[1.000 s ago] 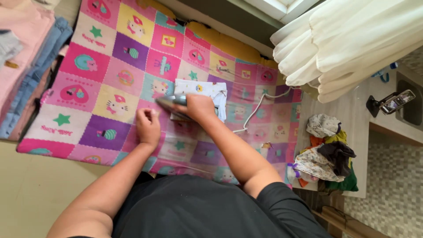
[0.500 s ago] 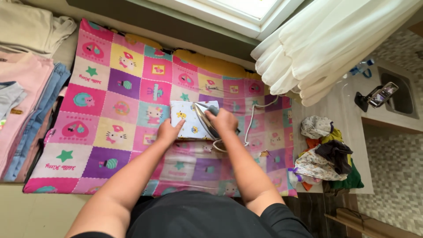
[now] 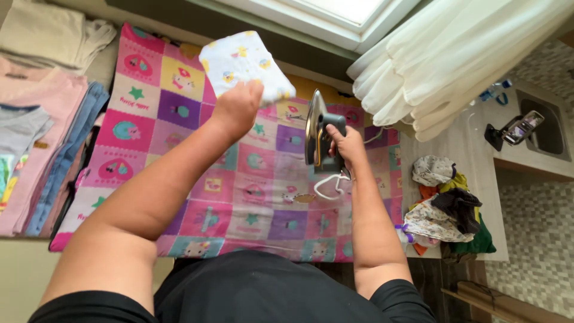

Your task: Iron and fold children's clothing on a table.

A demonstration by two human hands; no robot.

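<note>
My left hand (image 3: 237,107) holds a folded white cloth with small yellow and blue prints (image 3: 242,61), lifted above the patchwork mat (image 3: 149,128). My right hand (image 3: 345,142) grips the handle of a clothes iron (image 3: 317,136), raised off the mat and tipped so its metal soleplate faces left. The iron's white cord (image 3: 326,187) loops below my right hand. The mat is pink, purple and yellow with cartoon squares and lies flat under both hands.
Stacks of folded clothes (image 3: 36,119) lie left of the mat. A pile of crumpled garments (image 3: 445,206) sits on a pale surface at right. White curtains (image 3: 454,54) hang at upper right beside a window. A phone on a stand (image 3: 515,130) is at far right.
My left hand picked the folded cloth up from the mat and raised it toward the upper left. My right hand lifted the iron off the cloth and tipped it upright.
</note>
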